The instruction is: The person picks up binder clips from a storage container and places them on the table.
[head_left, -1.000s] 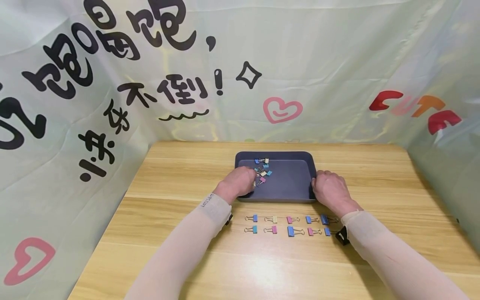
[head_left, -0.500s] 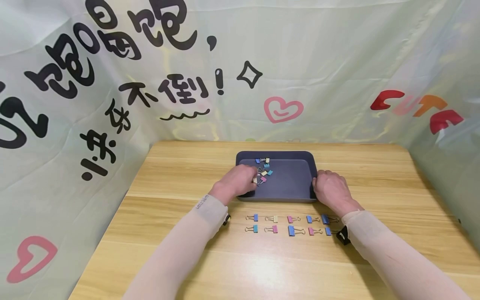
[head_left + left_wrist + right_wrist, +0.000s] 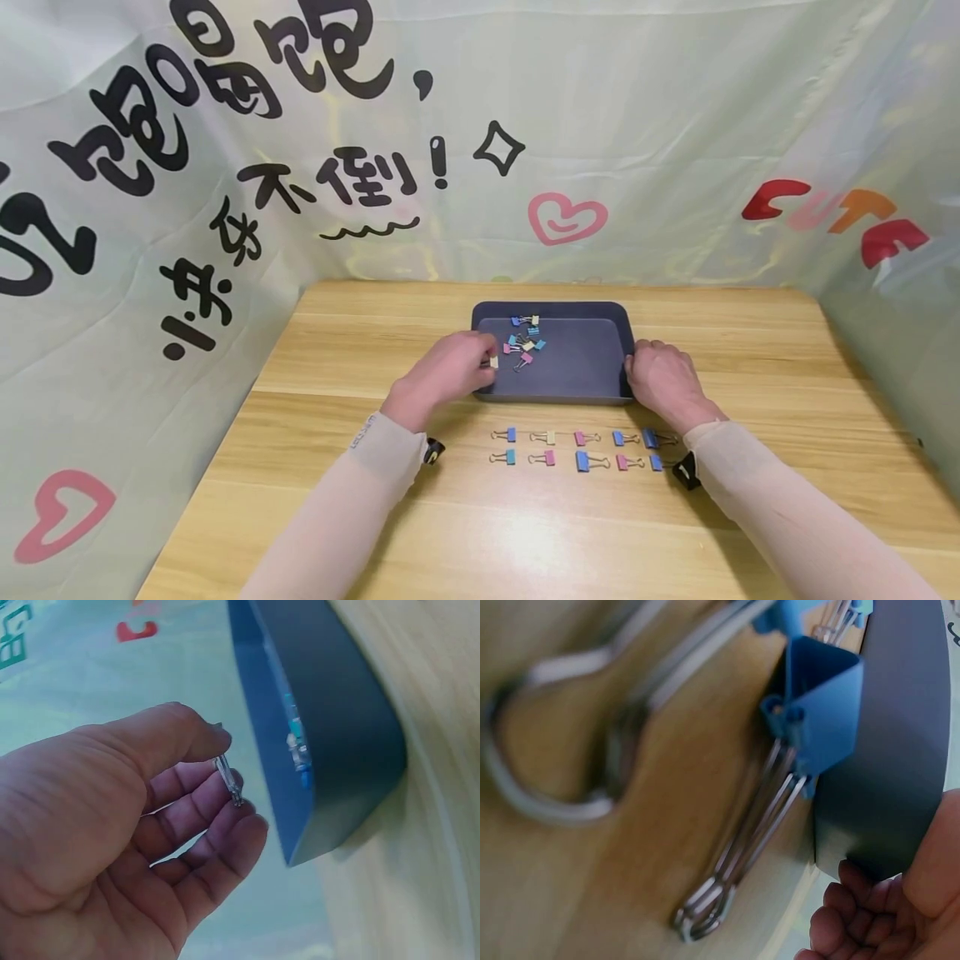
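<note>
My left hand is over the left rim of a dark grey tray. Between thumb and fingers it pinches a small pale yellow binder clip; in the left wrist view the clip's wire handles show at the fingertips, beside the tray wall. Several blue, teal, pink and yellow binder clips lie loosely in the tray's left half, among them a pink clip. At the tray's right side, my right hand grips the wall, thumb up at the rim and fingers curled at the lower corner.
Two rows of binder clips lie on the wooden table in front of the tray, including a large blue clip and a yellow clip. The right wrist hangs close over the row's right end. A printed cloth encloses the table.
My left hand has drawn back leftward from the heap with the yellow clip between its fingers, uncovering pink and teal clips in the tray. The right hand has stayed at the tray's side.
</note>
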The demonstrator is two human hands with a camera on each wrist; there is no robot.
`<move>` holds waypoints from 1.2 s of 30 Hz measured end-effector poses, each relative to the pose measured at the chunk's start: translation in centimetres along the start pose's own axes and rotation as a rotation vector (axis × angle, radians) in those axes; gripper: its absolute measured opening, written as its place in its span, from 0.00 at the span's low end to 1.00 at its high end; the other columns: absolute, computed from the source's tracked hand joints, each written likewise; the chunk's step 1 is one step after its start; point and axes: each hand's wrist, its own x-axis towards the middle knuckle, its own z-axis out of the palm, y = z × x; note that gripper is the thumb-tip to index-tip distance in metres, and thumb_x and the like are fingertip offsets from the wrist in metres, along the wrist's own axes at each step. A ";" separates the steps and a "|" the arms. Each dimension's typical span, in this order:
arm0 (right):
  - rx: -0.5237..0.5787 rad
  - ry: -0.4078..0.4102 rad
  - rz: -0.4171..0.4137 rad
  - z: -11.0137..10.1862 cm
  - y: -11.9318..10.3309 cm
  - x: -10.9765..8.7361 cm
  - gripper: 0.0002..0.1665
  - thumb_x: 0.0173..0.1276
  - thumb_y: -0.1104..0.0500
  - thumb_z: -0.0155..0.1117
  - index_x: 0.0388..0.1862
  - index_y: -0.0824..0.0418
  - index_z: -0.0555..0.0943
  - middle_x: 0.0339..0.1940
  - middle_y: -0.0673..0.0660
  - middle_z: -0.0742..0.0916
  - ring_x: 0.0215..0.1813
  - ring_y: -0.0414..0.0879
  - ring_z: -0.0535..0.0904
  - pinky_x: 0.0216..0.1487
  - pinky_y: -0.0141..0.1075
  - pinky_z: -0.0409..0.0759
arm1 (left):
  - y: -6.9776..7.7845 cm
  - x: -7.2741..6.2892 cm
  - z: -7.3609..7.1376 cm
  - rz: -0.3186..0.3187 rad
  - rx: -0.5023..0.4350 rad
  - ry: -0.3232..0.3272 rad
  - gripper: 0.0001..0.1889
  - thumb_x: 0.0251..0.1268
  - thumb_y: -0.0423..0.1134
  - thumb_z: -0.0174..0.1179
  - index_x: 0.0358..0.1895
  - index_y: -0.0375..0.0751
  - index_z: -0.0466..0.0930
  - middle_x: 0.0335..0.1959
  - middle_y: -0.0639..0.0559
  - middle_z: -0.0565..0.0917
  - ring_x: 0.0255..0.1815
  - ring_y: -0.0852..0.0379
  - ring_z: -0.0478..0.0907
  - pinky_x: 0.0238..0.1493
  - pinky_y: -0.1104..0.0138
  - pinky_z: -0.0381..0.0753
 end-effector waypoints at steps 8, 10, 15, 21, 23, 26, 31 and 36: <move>0.001 -0.005 0.004 -0.1 -0.1 0.0 0.17 0.78 0.60 0.55 0.36 0.75 0.80 0.31 0.70 0.84 0.36 0.68 0.83 0.40 0.63 0.82 | -0.3 -3.3 -1.1 0.009 -0.037 0.036 0.08 0.69 0.36 0.67 0.47 0.41 0.84 0.39 0.52 0.86 0.39 0.56 0.78 0.48 0.63 0.83; 0.002 -0.003 0.004 -0.1 -0.1 -0.1 0.17 0.78 0.60 0.55 0.36 0.75 0.80 0.31 0.71 0.84 0.36 0.68 0.83 0.40 0.63 0.82 | -0.4 -4.1 -1.0 0.018 -0.025 0.037 0.08 0.68 0.36 0.68 0.47 0.41 0.84 0.39 0.53 0.85 0.39 0.56 0.78 0.48 0.63 0.83; 0.003 0.000 0.004 -0.1 -0.1 -0.1 0.17 0.78 0.60 0.55 0.35 0.75 0.79 0.30 0.70 0.84 0.35 0.68 0.83 0.40 0.63 0.82 | -0.7 -5.6 -0.4 0.039 -0.018 0.040 0.08 0.66 0.36 0.67 0.47 0.40 0.85 0.38 0.53 0.85 0.39 0.56 0.78 0.48 0.61 0.83; 0.004 -0.001 0.005 -0.1 -0.2 -0.1 0.17 0.78 0.60 0.55 0.35 0.75 0.79 0.30 0.70 0.84 0.35 0.68 0.83 0.39 0.63 0.82 | -1.0 -6.8 1.4 0.032 -0.042 0.014 0.07 0.67 0.35 0.67 0.46 0.41 0.85 0.36 0.55 0.84 0.37 0.57 0.77 0.48 0.61 0.83; 0.005 0.002 0.004 -0.1 -0.2 -0.1 0.17 0.78 0.60 0.55 0.35 0.74 0.79 0.30 0.70 0.84 0.35 0.68 0.83 0.39 0.63 0.82 | -1.0 -7.0 2.0 0.030 -0.039 -0.003 0.07 0.68 0.36 0.67 0.46 0.42 0.85 0.35 0.56 0.83 0.37 0.57 0.76 0.46 0.62 0.82; 0.004 0.008 0.000 -0.1 -0.1 -0.1 0.17 0.78 0.61 0.55 0.35 0.75 0.79 0.30 0.70 0.84 0.35 0.68 0.83 0.39 0.63 0.82 | -1.0 -7.2 2.8 0.030 -0.026 -0.025 0.06 0.69 0.37 0.67 0.45 0.44 0.84 0.34 0.57 0.82 0.35 0.58 0.75 0.45 0.63 0.82; 0.010 0.009 -0.001 -0.1 -0.1 -0.1 0.17 0.77 0.61 0.55 0.35 0.75 0.79 0.30 0.70 0.84 0.35 0.68 0.83 0.40 0.64 0.82 | -0.9 -7.1 4.0 0.040 -0.009 -0.026 0.04 0.68 0.37 0.68 0.42 0.45 0.83 0.32 0.58 0.81 0.33 0.60 0.74 0.43 0.65 0.82; 0.011 0.003 0.002 -0.2 -0.2 -0.1 0.17 0.78 0.61 0.55 0.35 0.75 0.79 0.30 0.70 0.84 0.35 0.69 0.83 0.40 0.64 0.82 | -0.7 -7.0 4.9 0.050 -0.001 -0.020 0.04 0.67 0.36 0.69 0.41 0.45 0.83 0.32 0.58 0.81 0.32 0.60 0.74 0.42 0.65 0.81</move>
